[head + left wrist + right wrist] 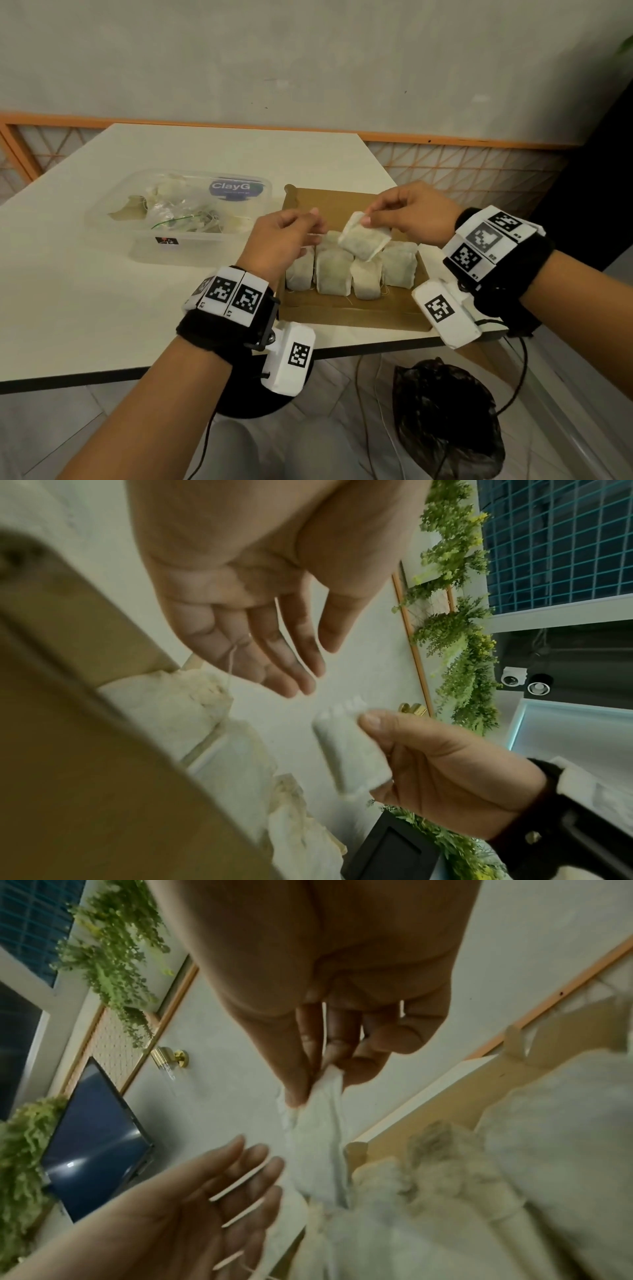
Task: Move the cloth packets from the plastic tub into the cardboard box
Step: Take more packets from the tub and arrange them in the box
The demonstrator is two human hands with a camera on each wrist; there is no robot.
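My right hand (pixel 406 214) pinches the top corner of a pale cloth packet (pixel 364 240) between thumb and fingers and holds it just above the cardboard box (pixel 342 202). In the right wrist view the same packet (pixel 316 1123) hangs from my fingertips (pixel 298 1088). Several packets (pixel 334 275) stand in a row along the box's near side. My left hand (pixel 286 236) hovers at the box's left edge with relaxed, straight fingers (pixel 274 658) and holds nothing. The clear plastic tub (pixel 109 236), left of the box, holds more packets (pixel 128 212) and crumpled clear wrapping.
Tub and box sit on a white table (pixel 85 308) whose near edge runs under my wrists. A black plastic bag (pixel 445 418) and loose cables lie on the floor below. An orange lattice rail (pixel 462 164) lines the wall behind.
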